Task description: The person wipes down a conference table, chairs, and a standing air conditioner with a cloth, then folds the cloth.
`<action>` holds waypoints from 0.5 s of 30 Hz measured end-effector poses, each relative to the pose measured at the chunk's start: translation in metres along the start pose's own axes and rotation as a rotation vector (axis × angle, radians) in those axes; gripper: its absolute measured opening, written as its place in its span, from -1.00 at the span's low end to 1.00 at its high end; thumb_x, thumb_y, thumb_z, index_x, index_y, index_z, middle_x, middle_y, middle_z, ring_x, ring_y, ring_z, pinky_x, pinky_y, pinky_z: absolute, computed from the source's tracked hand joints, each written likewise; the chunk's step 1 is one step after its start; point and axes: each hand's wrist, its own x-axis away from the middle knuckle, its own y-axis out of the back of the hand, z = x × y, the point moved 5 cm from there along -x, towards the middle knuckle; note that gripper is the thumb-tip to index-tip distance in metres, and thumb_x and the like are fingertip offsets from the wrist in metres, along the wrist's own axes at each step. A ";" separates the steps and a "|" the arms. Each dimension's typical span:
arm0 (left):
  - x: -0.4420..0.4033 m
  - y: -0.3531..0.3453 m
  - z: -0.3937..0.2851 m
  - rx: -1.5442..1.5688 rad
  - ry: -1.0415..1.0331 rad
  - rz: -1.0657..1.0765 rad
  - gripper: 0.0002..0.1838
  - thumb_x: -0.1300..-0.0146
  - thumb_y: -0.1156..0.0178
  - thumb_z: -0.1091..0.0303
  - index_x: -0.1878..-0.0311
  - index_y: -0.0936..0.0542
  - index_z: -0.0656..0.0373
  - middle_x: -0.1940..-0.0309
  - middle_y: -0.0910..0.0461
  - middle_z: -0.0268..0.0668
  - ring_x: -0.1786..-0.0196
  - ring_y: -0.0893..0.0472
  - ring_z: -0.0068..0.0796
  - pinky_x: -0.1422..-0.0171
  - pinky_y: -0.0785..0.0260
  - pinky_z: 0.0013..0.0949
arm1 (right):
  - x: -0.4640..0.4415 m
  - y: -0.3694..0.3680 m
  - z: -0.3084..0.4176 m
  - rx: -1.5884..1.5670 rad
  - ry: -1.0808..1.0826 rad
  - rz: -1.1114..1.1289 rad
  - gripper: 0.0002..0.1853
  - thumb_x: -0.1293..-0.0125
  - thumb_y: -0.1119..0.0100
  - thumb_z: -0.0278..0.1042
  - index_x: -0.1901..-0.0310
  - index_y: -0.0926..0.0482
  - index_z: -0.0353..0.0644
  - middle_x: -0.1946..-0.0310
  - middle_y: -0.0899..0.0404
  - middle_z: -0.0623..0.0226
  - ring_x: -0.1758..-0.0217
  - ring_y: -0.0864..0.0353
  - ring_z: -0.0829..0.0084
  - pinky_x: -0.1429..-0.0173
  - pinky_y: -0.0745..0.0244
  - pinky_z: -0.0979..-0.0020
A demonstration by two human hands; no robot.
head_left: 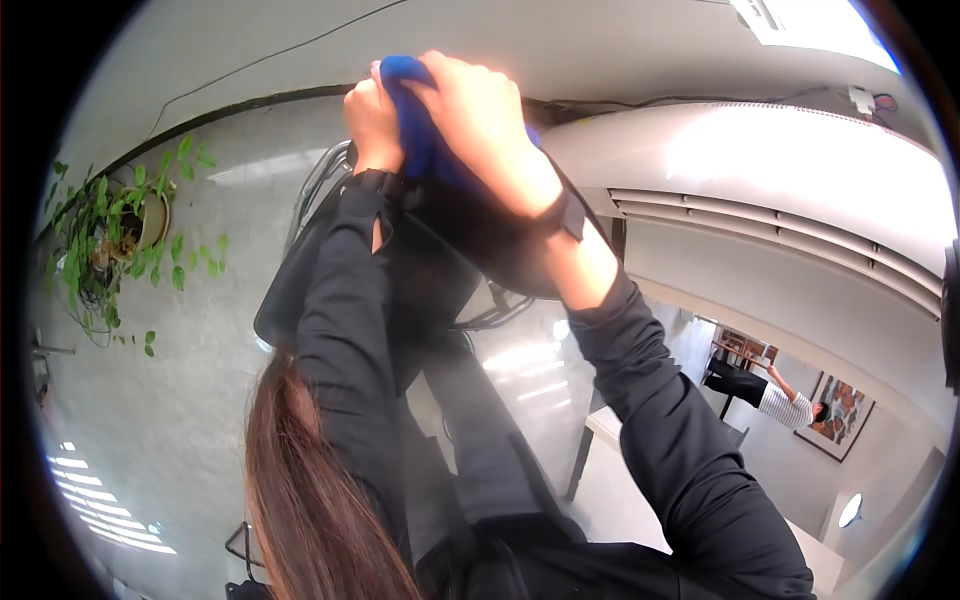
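A blue cloth (415,115) is gripped between my two hands at the top of the view. My left hand (374,122) is closed on its left side, fingers curled in. On the other side, my right hand (478,112) is wrapped over the cloth with its back toward me. The lower part of the cloth hangs behind my right wrist, over a black chair (283,290) with shiny metal legs. My forearms hide much of the chair. Each wrist wears a dark band.
A potted plant (152,220) with trailing leaves stands at the left on the grey floor. A white air conditioner (760,150) is at the upper right. Below it, a white table (620,485) is partly behind my right arm. Another person (785,405) stands farther off near a framed picture (838,415).
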 end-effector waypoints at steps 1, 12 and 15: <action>0.000 0.002 -0.006 0.000 0.008 0.018 -0.32 -0.47 0.24 0.03 0.55 -0.63 0.37 0.60 -0.54 0.16 0.45 -0.59 0.23 0.29 -0.43 0.01 | 0.005 0.009 -0.005 -0.074 0.030 -0.008 -0.75 -0.26 -0.20 -0.09 0.25 -0.59 -0.10 0.39 -0.67 0.16 0.29 -0.68 0.06 0.22 -0.56 0.11; 0.005 -0.001 -0.019 0.066 0.071 -0.042 -0.42 -0.44 0.20 0.13 0.32 -0.69 0.42 0.39 -0.64 0.18 0.22 -0.66 0.15 0.03 -0.45 -0.11 | 0.230 0.107 -0.126 -0.322 -0.635 0.055 -0.77 -0.30 -0.25 -0.39 0.04 -0.58 -0.22 0.37 -0.69 0.14 0.31 -0.73 0.35 0.15 -0.56 0.40; 0.009 -0.007 -0.016 0.042 0.037 -0.061 -0.42 -0.43 0.20 0.12 0.31 -0.69 0.42 0.39 -0.65 0.16 0.23 -0.67 0.12 0.03 -0.44 -0.14 | 0.238 0.108 -0.136 -0.357 -0.594 0.092 -0.72 -0.25 -0.31 -0.39 0.02 -0.57 -0.24 0.33 -0.69 0.13 0.27 -0.73 0.34 0.12 -0.56 0.39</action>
